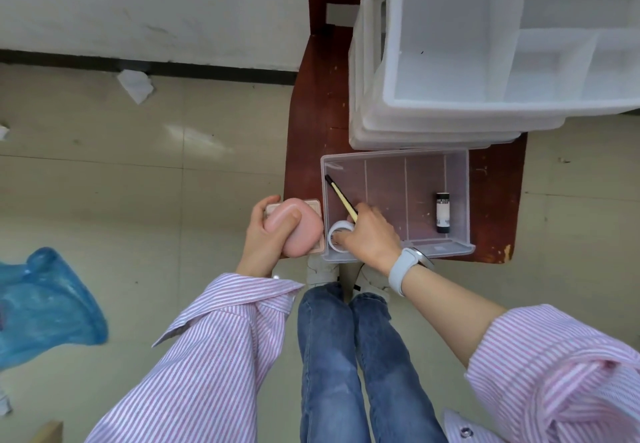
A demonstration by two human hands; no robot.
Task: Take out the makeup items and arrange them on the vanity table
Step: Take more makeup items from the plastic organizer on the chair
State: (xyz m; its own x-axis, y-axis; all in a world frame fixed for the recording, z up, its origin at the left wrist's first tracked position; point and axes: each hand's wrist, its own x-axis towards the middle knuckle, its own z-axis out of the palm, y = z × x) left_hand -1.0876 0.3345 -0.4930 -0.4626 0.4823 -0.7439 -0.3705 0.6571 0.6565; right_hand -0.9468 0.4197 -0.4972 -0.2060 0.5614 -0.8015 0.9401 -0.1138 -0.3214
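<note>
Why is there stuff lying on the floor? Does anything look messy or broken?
Yes. A crumpled white paper lies on the floor by the wall, and a blue plastic bag lies crumpled to the left. The wooden table has chipped, worn spots near its front right corner. Inside the clear drawer nothing looks spilled.

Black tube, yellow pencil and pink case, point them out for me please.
black tube (443,213), head view, middle of its labelled body.
yellow pencil (342,198), head view, mid-shaft above the right hand.
pink case (294,227), head view, its rounded lid.
</note>
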